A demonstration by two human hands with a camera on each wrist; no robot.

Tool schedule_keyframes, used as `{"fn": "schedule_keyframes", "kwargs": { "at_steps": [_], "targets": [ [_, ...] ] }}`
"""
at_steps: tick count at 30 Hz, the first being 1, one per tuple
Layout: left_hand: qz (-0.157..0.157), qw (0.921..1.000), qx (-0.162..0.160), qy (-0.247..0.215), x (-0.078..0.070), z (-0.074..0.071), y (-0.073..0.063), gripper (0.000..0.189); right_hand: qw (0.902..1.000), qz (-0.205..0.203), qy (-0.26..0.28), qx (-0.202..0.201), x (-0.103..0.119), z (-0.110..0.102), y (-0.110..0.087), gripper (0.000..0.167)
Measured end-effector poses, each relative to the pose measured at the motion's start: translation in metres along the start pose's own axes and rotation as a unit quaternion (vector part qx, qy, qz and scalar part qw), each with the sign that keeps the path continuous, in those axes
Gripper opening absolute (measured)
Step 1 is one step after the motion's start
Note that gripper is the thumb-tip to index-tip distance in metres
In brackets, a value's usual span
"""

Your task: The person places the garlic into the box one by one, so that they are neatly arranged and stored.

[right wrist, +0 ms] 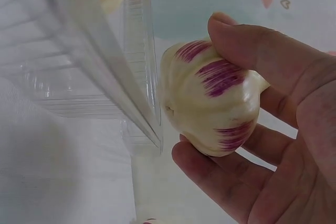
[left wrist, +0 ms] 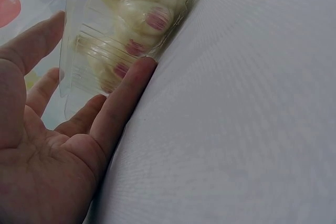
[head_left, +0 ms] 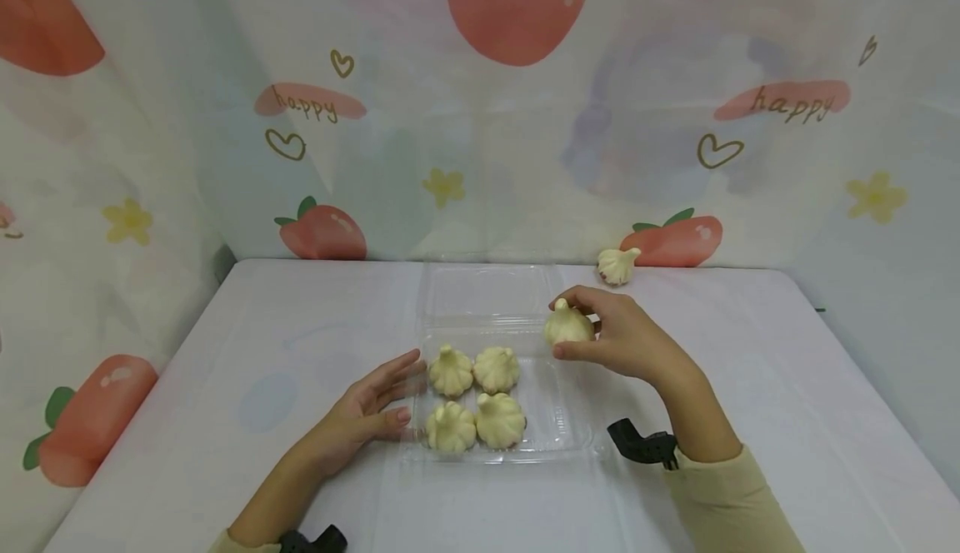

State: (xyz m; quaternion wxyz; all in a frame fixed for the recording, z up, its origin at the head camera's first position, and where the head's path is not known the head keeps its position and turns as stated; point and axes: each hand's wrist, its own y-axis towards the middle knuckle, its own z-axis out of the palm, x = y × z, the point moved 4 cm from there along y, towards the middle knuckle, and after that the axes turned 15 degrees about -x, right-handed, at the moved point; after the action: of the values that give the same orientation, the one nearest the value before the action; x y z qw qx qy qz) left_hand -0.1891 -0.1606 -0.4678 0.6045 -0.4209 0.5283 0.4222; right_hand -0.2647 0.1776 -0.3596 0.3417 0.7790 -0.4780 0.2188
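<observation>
A clear plastic clamshell box (head_left: 551, 411) lies with its lid (head_left: 487, 291) folded back toward the wall. Several cream garlic bulbs (head_left: 500, 420) sit in its left part in two rows. My right hand (head_left: 622, 332) pinches another garlic bulb (head_left: 567, 325) between thumb and fingers, over the box's back right corner. In the right wrist view that garlic bulb (right wrist: 210, 98) shows purple streaks, close beside the box wall (right wrist: 105, 66). My left hand (head_left: 360, 411) is at the box's left side, fingers extended; in the left wrist view its fingertips (left wrist: 142, 66) rest against the plastic wall.
One more garlic bulb (head_left: 617, 266) lies at the table's back edge, right of the lid. A white cloth covers the table (head_left: 300, 353). Behind and beside it hang printed curtains (head_left: 480, 137). Black wrist mounts (head_left: 643, 443) sit on both forearms.
</observation>
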Motion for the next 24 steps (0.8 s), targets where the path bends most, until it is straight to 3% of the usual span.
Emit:
{"fn": "schedule_keyframes", "kwargs": {
  "at_steps": [15,24],
  "targets": [
    [-0.007,0.9999,0.003,-0.007,0.001,0.000,0.000,0.073,0.9990,-0.010,-0.025,0.035,0.004,0.008,-0.003,0.046],
    [-0.001,1.0000,0.003,-0.005,-0.001,0.000,0.001,0.073,0.9980,-0.024,-0.008,0.059,0.011,0.013,-0.003,0.045]
  ]
}}
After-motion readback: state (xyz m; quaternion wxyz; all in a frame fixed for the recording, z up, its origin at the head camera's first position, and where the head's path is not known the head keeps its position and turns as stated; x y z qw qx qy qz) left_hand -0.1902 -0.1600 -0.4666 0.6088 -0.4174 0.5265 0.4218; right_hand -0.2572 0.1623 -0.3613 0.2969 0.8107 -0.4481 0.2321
